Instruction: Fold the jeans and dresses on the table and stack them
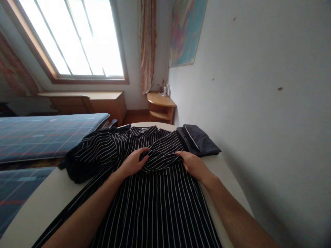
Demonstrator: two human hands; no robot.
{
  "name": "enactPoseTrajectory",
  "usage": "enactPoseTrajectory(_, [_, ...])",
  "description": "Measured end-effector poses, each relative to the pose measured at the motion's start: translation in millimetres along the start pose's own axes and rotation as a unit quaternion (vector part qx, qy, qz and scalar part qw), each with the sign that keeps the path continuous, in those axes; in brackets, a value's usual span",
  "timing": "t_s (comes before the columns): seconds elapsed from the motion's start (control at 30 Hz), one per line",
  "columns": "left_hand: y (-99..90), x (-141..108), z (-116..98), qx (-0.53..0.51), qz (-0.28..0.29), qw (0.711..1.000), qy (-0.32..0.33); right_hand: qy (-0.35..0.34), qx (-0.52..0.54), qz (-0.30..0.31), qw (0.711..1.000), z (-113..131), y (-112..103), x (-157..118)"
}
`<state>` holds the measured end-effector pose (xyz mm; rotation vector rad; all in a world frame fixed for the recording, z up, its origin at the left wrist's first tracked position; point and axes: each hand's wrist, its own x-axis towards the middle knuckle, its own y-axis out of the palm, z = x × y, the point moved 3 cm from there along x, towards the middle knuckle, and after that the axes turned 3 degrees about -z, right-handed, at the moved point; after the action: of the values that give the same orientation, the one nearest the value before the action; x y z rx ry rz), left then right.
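Observation:
A black garment with white stripes and a collar, looking like a long shirt dress (pixel 165 203), lies spread out with its collar at the far end. Its right-hand sleeve (pixel 165 146) is folded in across the chest. My left hand (pixel 133 162) closes thumb and fingers on the cloth at the sleeve's inner end. Fabric along the sleeve's lower edge, close to the cuff, is pinched in my right hand (pixel 193 166). The other sleeve (pixel 95 151) lies bunched out to the left, with a dark cuff end.
Under the garment is a round white table (pixel 232 179). Folded dark clothing (pixel 200 139) sits at its back right, close to the white wall (pixel 271 137). A plaid mattress (pixel 51 134) lies to the left. A wooden corner shelf (pixel 161 101) and a desk (pixel 103 96) stand behind.

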<state>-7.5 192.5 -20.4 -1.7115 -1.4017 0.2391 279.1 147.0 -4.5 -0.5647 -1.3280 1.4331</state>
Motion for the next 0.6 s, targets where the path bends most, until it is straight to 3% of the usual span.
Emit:
enactPoseTrajectory(0.17, [0.4, -1, -2, 0.001, -0.019, 0.999, 0.032, 0.008, -0.074, 0.016, 0.997, 0, 2, 2])
enactPoseTrajectory(0.3, [-0.7, -3, 0, 0.073, -0.035, 0.995, 0.058, 0.005, -0.093, -0.02, 0.995, 6, 2, 4])
enactPoseTrajectory(0.4, [-2.8, -4, 1, 0.115, -0.034, 0.991, 0.054, 0.008, -0.089, -0.034, 0.995, 10, 0, 5])
enactPoseTrajectory(0.6, [-6.3, -4, 0, 0.146, -0.048, 0.988, 0.022, 0.02, -0.059, -0.008, 0.998, 12, -6, 2])
